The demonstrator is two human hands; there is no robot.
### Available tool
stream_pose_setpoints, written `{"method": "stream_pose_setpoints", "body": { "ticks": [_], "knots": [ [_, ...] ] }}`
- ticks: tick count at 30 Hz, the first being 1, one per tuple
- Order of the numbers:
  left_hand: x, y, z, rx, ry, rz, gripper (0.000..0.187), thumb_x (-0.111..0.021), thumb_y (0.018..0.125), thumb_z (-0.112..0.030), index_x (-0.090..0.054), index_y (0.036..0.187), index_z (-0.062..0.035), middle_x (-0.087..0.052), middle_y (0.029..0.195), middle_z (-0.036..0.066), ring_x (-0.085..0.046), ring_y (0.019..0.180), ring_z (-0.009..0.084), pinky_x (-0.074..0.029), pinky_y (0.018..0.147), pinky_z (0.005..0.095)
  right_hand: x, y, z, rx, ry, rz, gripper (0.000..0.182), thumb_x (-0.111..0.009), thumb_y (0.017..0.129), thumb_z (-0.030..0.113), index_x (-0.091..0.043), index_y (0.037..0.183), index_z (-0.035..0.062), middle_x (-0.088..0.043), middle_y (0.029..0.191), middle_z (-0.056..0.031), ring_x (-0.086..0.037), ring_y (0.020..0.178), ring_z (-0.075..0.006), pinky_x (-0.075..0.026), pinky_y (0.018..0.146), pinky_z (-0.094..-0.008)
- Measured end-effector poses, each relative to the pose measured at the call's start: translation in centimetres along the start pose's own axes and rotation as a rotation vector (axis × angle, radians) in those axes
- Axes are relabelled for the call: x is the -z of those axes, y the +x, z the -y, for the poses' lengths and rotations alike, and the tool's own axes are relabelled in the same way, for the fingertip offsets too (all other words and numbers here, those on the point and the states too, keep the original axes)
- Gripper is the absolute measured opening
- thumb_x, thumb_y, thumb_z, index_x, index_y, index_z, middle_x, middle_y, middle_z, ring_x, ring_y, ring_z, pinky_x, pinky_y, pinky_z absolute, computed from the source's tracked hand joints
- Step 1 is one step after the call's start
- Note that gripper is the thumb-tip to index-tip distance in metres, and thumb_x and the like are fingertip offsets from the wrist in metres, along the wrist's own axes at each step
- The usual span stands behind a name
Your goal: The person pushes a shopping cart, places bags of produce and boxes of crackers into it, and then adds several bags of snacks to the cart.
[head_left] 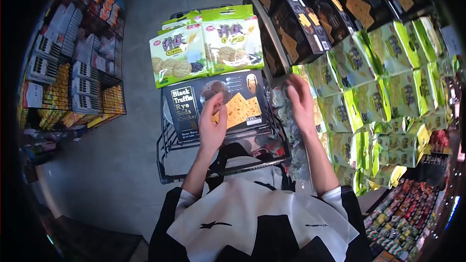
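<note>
My left hand (pixel 212 125) hovers over a black box of rye soda crackers (pixel 187 104), its fingers loosely bent and nothing in them. That box lies across the top of a shopping cart (pixel 162 165). Several green-and-white snack bags (pixel 182 51) lie beyond it, overlapping its far edge. To the right, my right hand (pixel 302 102) is raised beside the stacked green snack bags (pixel 335 111) of the display, fingers stretched out and holding nothing.
Black cracker boxes (pixel 296 24) are stacked behind the green bags at the right. A wire rack (pixel 97 68) with packaged goods stands along the left. Grey floor (pixel 131 140) lies between that rack and the cart. Small colourful packets (pixel 403 218) fill a display at lower right.
</note>
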State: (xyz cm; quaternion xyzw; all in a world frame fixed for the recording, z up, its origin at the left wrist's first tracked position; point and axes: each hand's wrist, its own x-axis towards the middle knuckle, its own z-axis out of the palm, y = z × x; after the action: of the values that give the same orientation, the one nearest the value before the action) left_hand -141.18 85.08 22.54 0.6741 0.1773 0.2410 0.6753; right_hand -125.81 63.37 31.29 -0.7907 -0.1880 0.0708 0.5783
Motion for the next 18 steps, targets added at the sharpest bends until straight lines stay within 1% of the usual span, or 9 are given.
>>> {"method": "stream_pose_setpoints", "body": {
  "ticks": [3,4,5,7,8,10,11,14,18],
  "knots": [
    [1.8,2.0,0.7,0.098,-0.156,-0.025,0.049,-0.056,0.105,0.001,-0.047,0.153,0.0015,-0.058,0.147,0.018,-0.060,0.132,0.0214,-0.050,0.105,0.0305,-5.0,6.7,0.0,-0.106,-0.059,0.082,0.063,-0.062,0.108,0.028,-0.038,0.158,-0.0014,-0.049,0.155,-0.0239,-0.050,0.143,-0.0297,-0.039,0.120,-0.0391],
    [1.8,2.8,1.8,-0.009,-0.168,-0.051,0.052,-0.059,0.104,-0.004,-0.046,0.155,0.0005,-0.056,0.150,0.021,-0.061,0.132,0.0252,-0.054,0.102,0.0329,-6.4,8.9,-0.8,-0.097,-0.093,0.084,0.070,-0.063,0.107,0.034,-0.035,0.160,-0.0028,-0.046,0.158,-0.0264,-0.046,0.147,-0.0308,-0.037,0.121,-0.0395],
    [1.9,3.5,1.7,-0.001,-0.170,-0.057,0.053,-0.059,0.104,-0.005,-0.045,0.155,0.0009,-0.055,0.150,0.021,-0.061,0.133,0.0258,-0.054,0.102,0.0332,-7.3,11.0,-1.6,-0.121,-0.169,0.095,0.076,-0.065,0.105,0.038,-0.034,0.160,-0.0032,-0.044,0.159,-0.0267,-0.045,0.149,-0.0302,-0.036,0.121,-0.0379],
    [1.8,4.9,1.3,0.012,-0.174,-0.068,0.054,-0.059,0.105,-0.006,-0.043,0.156,0.0016,-0.054,0.152,0.022,-0.059,0.135,0.0270,-0.054,0.103,0.0338,-9.3,14.4,-3.1,-0.099,-0.233,0.067,0.079,-0.067,0.103,0.042,-0.035,0.160,-0.0027,-0.051,0.154,-0.0246,-0.050,0.142,-0.0277,-0.039,0.118,-0.0364],
    [1.8,5.6,2.2,-0.066,-0.132,-0.079,0.056,-0.060,0.105,-0.008,-0.040,0.157,0.0024,-0.054,0.150,0.023,-0.061,0.133,0.0275,-0.054,0.104,0.0349,-9.8,15.2,-3.0,-0.122,-0.221,0.071,0.079,-0.067,0.102,0.042,-0.036,0.159,-0.0031,-0.053,0.152,-0.0238,-0.052,0.140,-0.0269,-0.039,0.117,-0.0363],
    [2.3,6.2,2.1,-0.033,-0.172,-0.087,0.057,-0.060,0.105,-0.008,-0.040,0.157,0.0025,-0.055,0.147,0.024,-0.062,0.130,0.0279,-0.055,0.103,0.0353,-11.4,15.7,-0.5,-0.184,-0.197,0.076,0.079,-0.068,0.102,0.043,-0.038,0.157,-0.0039,-0.057,0.147,-0.0223,-0.055,0.135,-0.0252,-0.041,0.114,-0.0361],
    [2.5,6.5,2.2,-0.013,-0.190,-0.086,0.057,-0.060,0.105,-0.009,-0.039,0.157,0.0026,-0.056,0.145,0.024,-0.063,0.129,0.0281,-0.055,0.103,0.0356,-12.1,15.8,0.2,-0.202,-0.202,0.026,0.075,-0.069,0.102,0.042,-0.042,0.154,-0.0053,-0.062,0.141,-0.0193,-0.059,0.128,-0.0231,-0.044,0.110,-0.0355],
    [2.7,7.0,3.6,0.013,-0.233,-0.072,0.059,-0.061,0.105,-0.011,-0.039,0.158,0.0024,-0.058,0.141,0.023,-0.065,0.124,0.0279,-0.055,0.103,0.0359,-11.8,17.2,-0.5,-0.320,-0.057,0.039,0.068,-0.071,0.101,0.040,-0.049,0.148,-0.0047,-0.068,0.134,-0.0141,-0.064,0.119,-0.0187,-0.048,0.104,-0.0331],
    [3.2,7.5,3.3,0.114,-0.292,0.000,0.062,-0.063,0.105,-0.011,-0.037,0.160,-0.0002,-0.059,0.141,0.021,-0.065,0.124,0.0261,-0.055,0.101,0.0346,-11.5,18.1,-1.7,-0.459,-0.030,0.080,0.066,-0.073,0.100,0.040,-0.053,0.146,-0.0033,-0.068,0.135,-0.0132,-0.065,0.120,-0.0194,-0.049,0.103,-0.0332]
  ]
}}
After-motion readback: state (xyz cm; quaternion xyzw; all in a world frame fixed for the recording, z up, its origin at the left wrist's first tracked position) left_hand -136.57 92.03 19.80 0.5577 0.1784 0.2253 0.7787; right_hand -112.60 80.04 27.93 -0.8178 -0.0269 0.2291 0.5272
